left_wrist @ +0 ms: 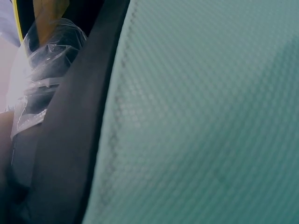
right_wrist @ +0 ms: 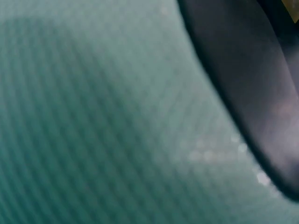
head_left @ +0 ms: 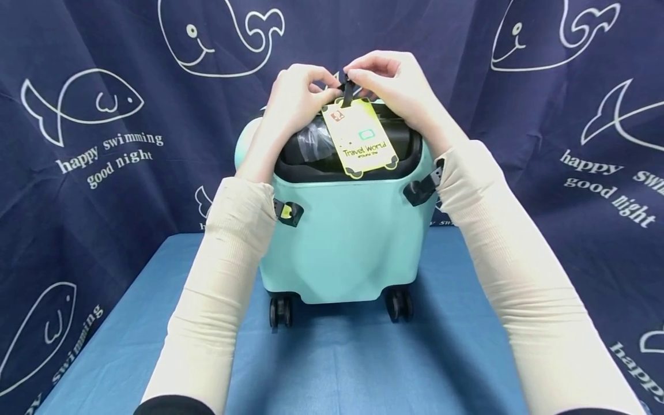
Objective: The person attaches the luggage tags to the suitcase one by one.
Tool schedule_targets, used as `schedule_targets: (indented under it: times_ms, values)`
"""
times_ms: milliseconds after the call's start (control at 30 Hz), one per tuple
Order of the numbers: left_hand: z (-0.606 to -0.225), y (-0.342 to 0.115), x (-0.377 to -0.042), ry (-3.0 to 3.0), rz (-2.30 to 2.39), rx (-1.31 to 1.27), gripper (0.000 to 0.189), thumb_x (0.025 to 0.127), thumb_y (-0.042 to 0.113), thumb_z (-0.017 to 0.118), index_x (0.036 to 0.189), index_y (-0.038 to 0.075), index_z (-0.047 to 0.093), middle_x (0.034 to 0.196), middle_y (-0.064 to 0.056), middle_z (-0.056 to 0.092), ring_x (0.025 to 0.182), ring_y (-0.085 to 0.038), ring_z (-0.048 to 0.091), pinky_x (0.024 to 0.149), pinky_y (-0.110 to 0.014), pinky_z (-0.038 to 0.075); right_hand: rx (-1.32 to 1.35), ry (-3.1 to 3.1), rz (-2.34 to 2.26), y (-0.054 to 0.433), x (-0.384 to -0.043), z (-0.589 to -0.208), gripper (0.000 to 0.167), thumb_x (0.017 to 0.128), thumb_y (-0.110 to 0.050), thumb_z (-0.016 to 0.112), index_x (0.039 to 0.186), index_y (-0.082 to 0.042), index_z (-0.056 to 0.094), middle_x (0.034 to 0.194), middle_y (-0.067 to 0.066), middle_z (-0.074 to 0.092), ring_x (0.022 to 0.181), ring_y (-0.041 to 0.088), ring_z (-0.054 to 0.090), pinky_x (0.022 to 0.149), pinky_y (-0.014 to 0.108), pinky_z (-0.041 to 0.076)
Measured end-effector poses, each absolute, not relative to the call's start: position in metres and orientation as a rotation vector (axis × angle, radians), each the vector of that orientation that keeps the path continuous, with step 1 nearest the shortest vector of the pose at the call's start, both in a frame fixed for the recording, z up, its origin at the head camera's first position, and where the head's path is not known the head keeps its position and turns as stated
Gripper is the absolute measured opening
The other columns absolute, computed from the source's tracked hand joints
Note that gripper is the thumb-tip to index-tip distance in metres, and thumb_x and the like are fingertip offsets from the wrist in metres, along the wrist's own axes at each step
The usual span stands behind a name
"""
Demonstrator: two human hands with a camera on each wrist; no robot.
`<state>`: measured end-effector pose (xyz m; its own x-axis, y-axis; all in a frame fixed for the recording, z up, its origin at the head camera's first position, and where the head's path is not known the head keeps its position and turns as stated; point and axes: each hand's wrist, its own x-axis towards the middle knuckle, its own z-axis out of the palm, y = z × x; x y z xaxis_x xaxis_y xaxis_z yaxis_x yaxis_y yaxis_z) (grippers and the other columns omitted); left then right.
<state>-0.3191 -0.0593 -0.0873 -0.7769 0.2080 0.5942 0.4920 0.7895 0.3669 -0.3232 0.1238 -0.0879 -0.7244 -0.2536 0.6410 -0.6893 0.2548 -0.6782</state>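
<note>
A cream, rectangular luggage tag with a yellow edge and "Travel World" lettering (head_left: 365,141) hangs at the top of a mint-green, hard-shelled suitcase with a textured surface (head_left: 342,242). The left hand (head_left: 295,98) and right hand (head_left: 396,80) meet above it, the fingers of both pinching the tag's narrow black strap (head_left: 348,93); how the strap runs between them is partly hidden by the fingers.

The tag lies in front of a black, rounded handle section (head_left: 402,138), covering its middle, and beside crinkled clear plastic wrap (head_left: 315,142). The hands and cream sleeves (head_left: 218,294) block parts of the suitcase's upper edge and sides. Small black devices (head_left: 419,192) sit at both cuffs, in front of the shell. Black double wheels (head_left: 280,312) rest on a blue cloth-covered worktop (head_left: 337,374). Behind hangs a navy curtain with white whale and fish drawings (head_left: 114,46).
</note>
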Motion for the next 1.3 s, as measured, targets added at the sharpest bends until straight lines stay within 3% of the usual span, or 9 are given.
schedule_targets:
  times_ms: [167,433,967,1167,1300]
  values:
    - [-0.0858,-0.0596,-0.3209,-2.447,-0.752,-0.509,0.025,0.089,0.035,0.062,0.108,0.023,0.071,0.112,0.005,0.068,0.095,-0.007,0.065,0.083,-0.024,0.045,0.797,-2.195,1.403,0.1245,-0.3218,-0.0862,0.026,0.082,-0.025,0.073,0.105,-0.012,0.072,0.091,-0.007,0.069,0.078,0.011,0.059,0.072,0.021,0.043]
    - [-0.0847,-0.0616,-0.3235,-2.443,-0.808,-0.506,0.027,0.091,0.037,0.059,0.105,0.018,0.072,0.1,0.004,0.072,0.088,0.001,0.062,0.079,-0.016,0.041,0.764,-2.157,1.353,0.125,-0.3227,-0.0854,0.021,0.083,-0.022,0.072,0.1,-0.01,0.075,0.085,-0.012,0.068,0.075,0.009,0.061,0.073,0.019,0.046]
    - [-0.0865,-0.0644,-0.3257,-2.467,-0.847,-0.462,0.028,0.089,0.041,0.061,0.102,0.019,0.072,0.092,0.006,0.068,0.081,-0.001,0.059,0.074,-0.017,0.039,0.681,-2.233,1.107,0.1202,-0.3231,-0.0869,0.022,0.087,-0.03,0.065,0.096,-0.011,0.072,0.066,-0.011,0.061,0.062,0.003,0.052,0.063,0.018,0.037]
    - [-0.0868,-0.0645,-0.3246,-2.464,-0.88,-0.466,0.028,0.089,0.04,0.061,0.101,0.018,0.072,0.09,0.006,0.068,0.082,-0.002,0.059,0.074,-0.017,0.039,0.661,-2.272,1.062,0.1203,-0.3209,-0.0859,0.024,0.087,-0.033,0.064,0.099,-0.014,0.072,0.072,-0.005,0.062,0.064,0.005,0.05,0.063,0.02,0.035]
    - [-0.0873,-0.0642,-0.3238,-2.464,-0.892,-0.486,0.027,0.088,0.039,0.062,0.099,0.017,0.072,0.096,0.004,0.07,0.087,-0.002,0.062,0.077,-0.017,0.04,0.611,-2.307,1.005,0.1217,-0.3213,-0.0861,0.027,0.088,-0.037,0.062,0.103,-0.016,0.072,0.076,-0.008,0.062,0.068,0.004,0.051,0.066,0.019,0.034]
